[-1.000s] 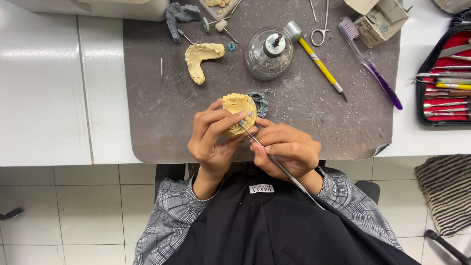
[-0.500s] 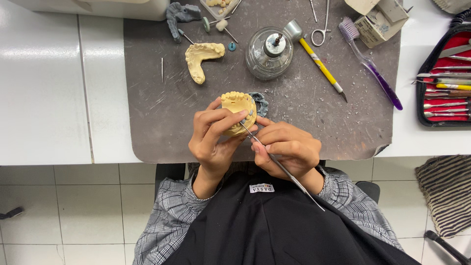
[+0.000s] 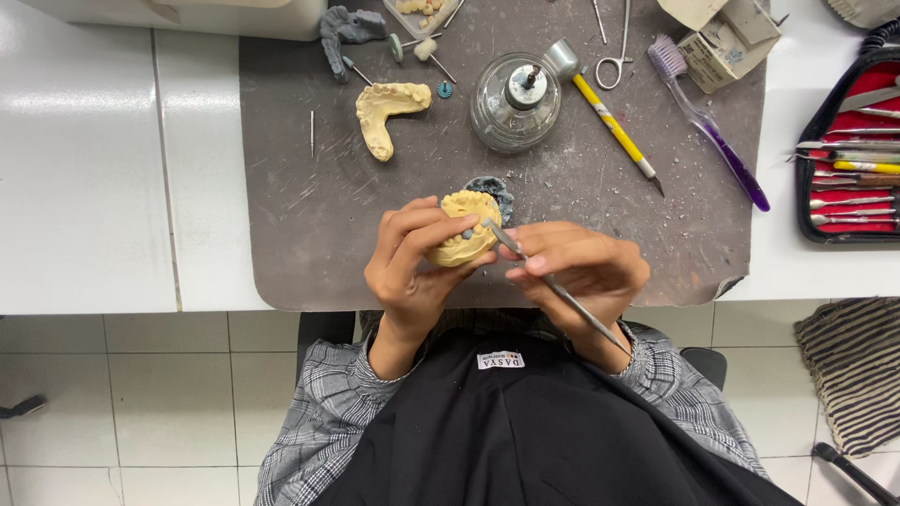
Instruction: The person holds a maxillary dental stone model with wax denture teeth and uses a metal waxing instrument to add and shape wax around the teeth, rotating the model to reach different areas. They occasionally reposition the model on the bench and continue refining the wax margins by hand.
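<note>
My left hand (image 3: 412, 262) grips a yellow plaster dental cast (image 3: 462, 228) above the near edge of the grey mat (image 3: 300, 215). A thin metal carving instrument (image 3: 562, 292) is pinched in my right hand (image 3: 581, 272), its tip resting on the teeth of the cast. The instrument's long handle slants back toward my chest. A small dark grey lump (image 3: 495, 190) lies on the mat just behind the cast.
A second yellow cast (image 3: 386, 114) lies at the back left of the mat. A glass alcohol burner (image 3: 514, 101), a yellow-handled tool (image 3: 611, 124), scissors (image 3: 614, 47), a purple toothbrush (image 3: 717, 141) and a red instrument case (image 3: 848, 150) sit further back and right. A striped cloth (image 3: 858, 365) hangs at the right.
Both hands and the cast stay in nearly the same place. The instrument tip has shifted slightly on the cast.
</note>
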A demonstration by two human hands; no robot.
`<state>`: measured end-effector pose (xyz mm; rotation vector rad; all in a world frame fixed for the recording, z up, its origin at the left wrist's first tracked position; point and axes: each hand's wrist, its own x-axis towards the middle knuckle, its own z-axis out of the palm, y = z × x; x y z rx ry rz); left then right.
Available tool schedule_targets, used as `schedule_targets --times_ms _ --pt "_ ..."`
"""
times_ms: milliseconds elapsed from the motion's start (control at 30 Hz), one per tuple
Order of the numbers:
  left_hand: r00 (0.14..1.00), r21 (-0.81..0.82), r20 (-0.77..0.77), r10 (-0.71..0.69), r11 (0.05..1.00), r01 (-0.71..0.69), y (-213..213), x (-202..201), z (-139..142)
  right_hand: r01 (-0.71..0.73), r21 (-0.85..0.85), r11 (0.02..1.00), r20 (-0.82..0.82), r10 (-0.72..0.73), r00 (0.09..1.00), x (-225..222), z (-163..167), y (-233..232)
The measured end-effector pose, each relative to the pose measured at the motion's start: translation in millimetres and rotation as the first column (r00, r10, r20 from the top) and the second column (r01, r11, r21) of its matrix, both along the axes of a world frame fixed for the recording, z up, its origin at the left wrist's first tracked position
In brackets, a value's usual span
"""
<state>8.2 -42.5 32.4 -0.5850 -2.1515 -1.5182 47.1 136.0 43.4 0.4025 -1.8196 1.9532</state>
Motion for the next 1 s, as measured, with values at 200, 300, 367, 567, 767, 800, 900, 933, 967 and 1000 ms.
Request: schedule_targets --times_ms 200,300,367,567,767,800,900,933,967,1000 --pt "0.998 -0.009 0.002 -0.058 0.998 0.058 -1 0 3 0.043 0.017 0.999 0.000 -0.043 0.999 -3 -3 8" --pt "0.999 -0.011 -0.007 -0.050 0.999 0.049 0 0 3 0.048 -0.047 0.998 -0.003 -0.048 0.999 -4 -4 1" --pt "0.999 -0.021 -0.026 -0.038 0.999 0.038 1 2 3 0.072 -0.052 0.996 -0.075 -0.076 0.994 -5 -6 -4" --pt "0.999 -0.028 -0.041 -0.024 0.999 0.023 1 4 3 0.150 0.106 0.983 -0.265 -0.117 0.957 -8 -11 -12" --pt "0.998 -0.042 -0.066 0.015 0.999 -0.018 1 6 3 0.124 0.196 0.973 -0.273 -0.067 0.960 -7 -8 -9" --pt "0.998 -0.046 -0.067 0.019 0.999 -0.022 1 6 3 0.117 0.200 0.973 -0.276 -0.059 0.959 -7 -7 -8" --pt "0.997 -0.044 -0.069 0.032 0.998 -0.035 2 8 3 0.112 0.217 0.970 -0.284 -0.047 0.958 -8 -6 -7" --pt "0.996 -0.047 -0.077 0.036 0.998 -0.040 3 8 3 0.113 0.223 0.968 -0.286 -0.046 0.957 -8 -6 -7" --pt "0.995 -0.049 -0.086 0.041 0.998 -0.045 3 8 3 0.121 0.223 0.967 -0.287 -0.054 0.957 -8 -6 -8" --pt "0.995 -0.051 -0.095 0.044 0.997 -0.049 4 8 3 0.130 0.224 0.966 -0.288 -0.062 0.956 -7 -6 -8"
